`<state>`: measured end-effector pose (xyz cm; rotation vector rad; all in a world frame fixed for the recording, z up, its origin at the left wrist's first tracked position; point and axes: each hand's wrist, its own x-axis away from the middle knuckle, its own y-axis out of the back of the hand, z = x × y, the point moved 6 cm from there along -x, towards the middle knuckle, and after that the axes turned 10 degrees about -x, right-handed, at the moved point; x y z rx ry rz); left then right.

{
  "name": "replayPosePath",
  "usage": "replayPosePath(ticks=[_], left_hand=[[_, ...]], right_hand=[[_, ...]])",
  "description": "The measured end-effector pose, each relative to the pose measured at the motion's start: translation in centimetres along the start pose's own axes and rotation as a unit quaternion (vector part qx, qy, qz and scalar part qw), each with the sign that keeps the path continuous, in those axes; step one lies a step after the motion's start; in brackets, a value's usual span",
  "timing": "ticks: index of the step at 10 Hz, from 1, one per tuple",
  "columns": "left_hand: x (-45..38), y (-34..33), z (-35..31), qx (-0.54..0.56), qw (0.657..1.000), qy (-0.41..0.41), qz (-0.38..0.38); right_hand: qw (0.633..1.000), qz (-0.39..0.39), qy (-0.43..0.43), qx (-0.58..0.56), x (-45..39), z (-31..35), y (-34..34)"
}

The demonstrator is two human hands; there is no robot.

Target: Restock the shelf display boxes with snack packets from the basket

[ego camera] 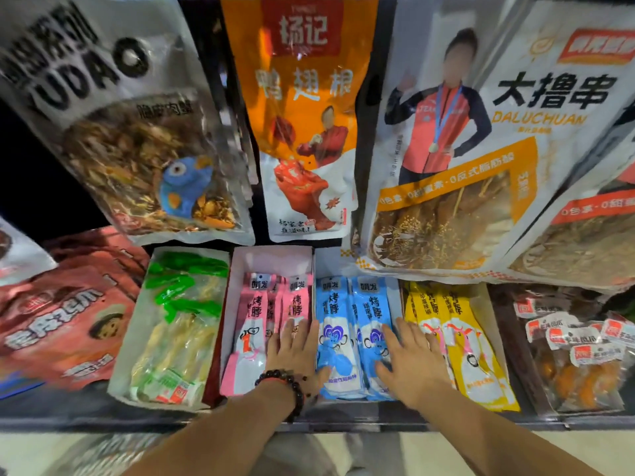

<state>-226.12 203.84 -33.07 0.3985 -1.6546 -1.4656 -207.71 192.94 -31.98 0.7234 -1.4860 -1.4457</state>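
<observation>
Left hand [293, 352] lies flat, fingers spread, palm down on the pink packets [252, 324], gripping nothing; right hand [410, 364] likewise flat and unclenched, across the blue packets [354, 331] and yellow packets [460, 334]. Packets lie in shelf boxes [271, 261]; basket not visible; hanging bags [457, 159] hide the box backs.

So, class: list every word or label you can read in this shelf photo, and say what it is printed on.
"YUDAO": grey hanging bag.
"杨记" and "鸭翅根": orange hanging bag.
"大撸串" and "DALUCHUAN": white hanging bag.
"烤脖": pink packets, blue packets, yellow packets.
Small print on all bags and the labels on the packets at far right: too blurred to read.
</observation>
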Motion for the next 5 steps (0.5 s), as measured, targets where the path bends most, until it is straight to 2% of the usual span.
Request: replayPosePath(ticks=[2, 3, 4, 5], left_hand=[[1.3, 1.1, 0.4, 0.069, 0.997, -0.018, -0.019], [3.6, 2.3, 3.2, 0.111, 0.994, 0.003, 0.010], [5.2, 4.0, 7.7, 0.136, 0.988, 0.066, -0.019], [7.4, 6.6, 13.8, 0.152, 0.979, 0.133, -0.039]], right_hand=[[0.999, -0.030, 0.023, 0.018, -0.5, 2.0, 1.1], [0.990, -0.060, 0.125, 0.036, -1.5, 6.0, 2.6], [0.982, -0.042, 0.184, 0.003, -2.9, 11.5, 3.4], [0.957, -0.022, 0.286, -0.038, -4.7, 21.4, 4.9]])
